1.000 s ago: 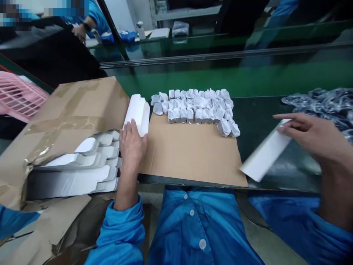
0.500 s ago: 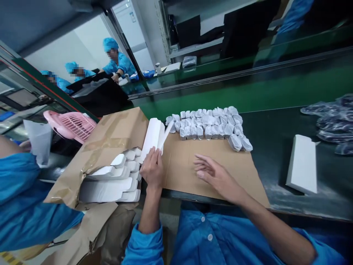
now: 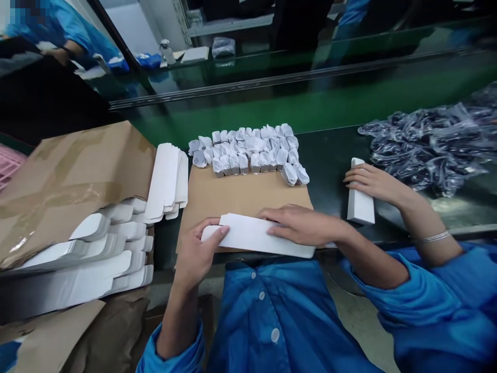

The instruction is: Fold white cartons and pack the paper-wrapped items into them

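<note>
I hold a flat, unfolded white carton (image 3: 258, 239) over the near edge of a brown cardboard sheet (image 3: 240, 194). My left hand (image 3: 197, 251) grips its left end, thumb on top. My right hand (image 3: 298, 224) presses down on its right half with the fingers closed together. A short stack of the same flat cartons (image 3: 167, 180) lies just left of the sheet. Several small white wrapped packets (image 3: 248, 151) sit in rows along the sheet's far edge.
A torn brown box (image 3: 73, 171) at the left holds more flat cartons (image 3: 77, 254). At the right a co-worker's hand (image 3: 373, 181) with a bracelet rests on an assembled white box (image 3: 360, 202). Dark plastic bags (image 3: 427, 140) are piled far right, beside a green conveyor (image 3: 310, 106).
My left hand took one flat carton off the stack and brought it to the near edge of the sheet. My right hand, open half a second ago, came onto it. A co-worker's hand reached the assembled box.
</note>
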Demonstrator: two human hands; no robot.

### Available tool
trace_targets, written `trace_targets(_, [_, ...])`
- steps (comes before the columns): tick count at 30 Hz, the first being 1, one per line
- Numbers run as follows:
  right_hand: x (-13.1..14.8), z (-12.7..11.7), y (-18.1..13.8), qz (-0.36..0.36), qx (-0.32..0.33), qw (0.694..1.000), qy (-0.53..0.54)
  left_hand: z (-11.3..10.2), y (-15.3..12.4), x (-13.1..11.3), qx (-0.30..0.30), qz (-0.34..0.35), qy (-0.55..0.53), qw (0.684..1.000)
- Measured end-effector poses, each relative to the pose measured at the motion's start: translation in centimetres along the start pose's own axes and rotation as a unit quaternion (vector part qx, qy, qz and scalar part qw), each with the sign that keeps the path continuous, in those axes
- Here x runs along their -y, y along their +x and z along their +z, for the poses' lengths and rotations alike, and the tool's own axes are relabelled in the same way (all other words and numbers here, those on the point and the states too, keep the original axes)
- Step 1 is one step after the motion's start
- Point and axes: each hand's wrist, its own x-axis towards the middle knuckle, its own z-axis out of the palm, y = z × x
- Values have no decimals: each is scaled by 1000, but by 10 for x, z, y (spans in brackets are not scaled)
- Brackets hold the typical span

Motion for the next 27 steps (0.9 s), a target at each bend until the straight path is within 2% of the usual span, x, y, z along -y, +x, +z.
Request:
trace_targets(2, [10,17,-2,33,-99,986,-132,7,3,7,-32,-30,-78,996])
trace_targets(3, [14,25,-2,32,-132,973,-187,10,3,10,-23,-41,-125,991])
trace_targets(5, [18,38,-3,5,-155,951,-266,10,2,15,41,-62,-183,980])
trace_targets(7, [16,42,-4,-27,-165,939,-300,5,3,15,108,-62,-162,979])
trace_targets(9, [12,41,-4,-63,-180,935,-301,-1,5,12,121,-35,-101,987])
trace_targets(12, [9,39,-4,-102,-192,934,-283,-2,8,7,80,13,-18,997])
trace_targets(19, [12,39,-4,-108,-203,914,-334,6,17,19,-24,54,54,997])
trace_targets(21, [6,35,-6,-87,-241,910,-326,6,16,20,-32,61,-19,997])
trace_targets(23, [0,33,-6,-11,-309,899,-310,13,8,15,-66,91,-140,984])
trace_targets(25, [-1,38,-3,75,-367,883,-282,30,-4,8,-93,135,-213,963])
trace_targets(27, [7,51,3,102,-368,893,-239,52,-13,0,-85,159,-214,960])
